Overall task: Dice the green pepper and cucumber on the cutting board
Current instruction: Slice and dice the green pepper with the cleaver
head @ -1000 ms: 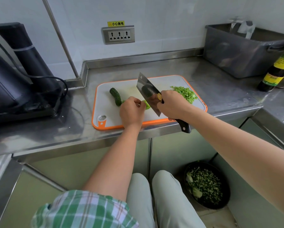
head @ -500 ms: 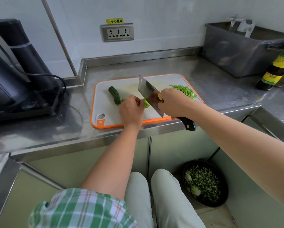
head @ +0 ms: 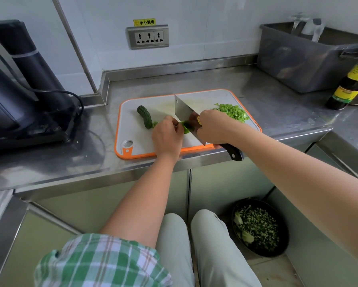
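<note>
A white cutting board [head: 132,119] with an orange rim lies on the steel counter. My right hand [head: 214,129] grips the cleaver [head: 186,112], whose blade edge is down on the board against a green pepper piece [head: 186,128]. My left hand [head: 167,135], fingers curled, holds that piece down just left of the blade. A dark green cucumber piece [head: 145,116] lies at the board's left. A heap of diced green pepper [head: 232,111] sits at the board's far right corner.
A black appliance [head: 22,90] with a cord stands on the counter at left. At the back right is a grey tub [head: 310,59], with a dark sauce bottle [head: 350,83] beside it. On the floor a black bowl [head: 261,226] holds chopped greens.
The cleaver came down from its raised position onto the pepper piece. My left hand stayed on the piece.
</note>
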